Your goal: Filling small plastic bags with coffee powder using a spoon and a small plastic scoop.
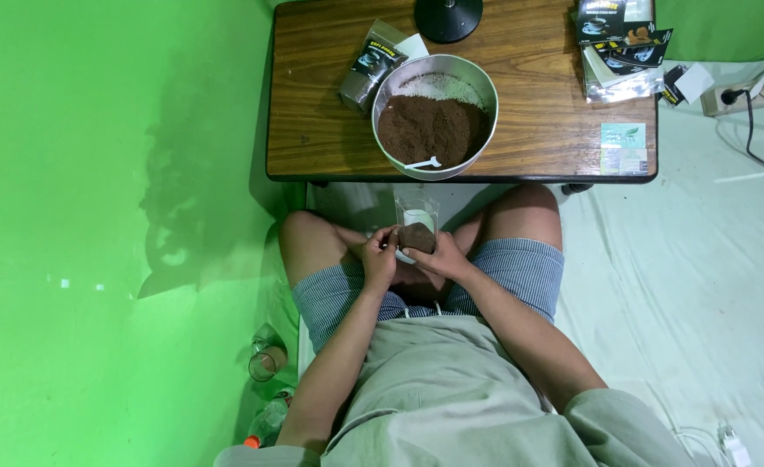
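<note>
The left hand (379,257) and the right hand (438,257) both pinch a small clear plastic pouch (417,227) with brown powder at its bottom. The pouch is held up over the person's lap, just below the edge of the brown wooden worktop (321,95). On the worktop sits a round silver metal bowl (434,116) of brown powder with a small white plastic scoop (424,163) in it. A dark packet (371,65) leans beside the bowl.

Fingers hide the pouch's (417,233) lower edge; black lamp base (448,17) is cropped.
</note>
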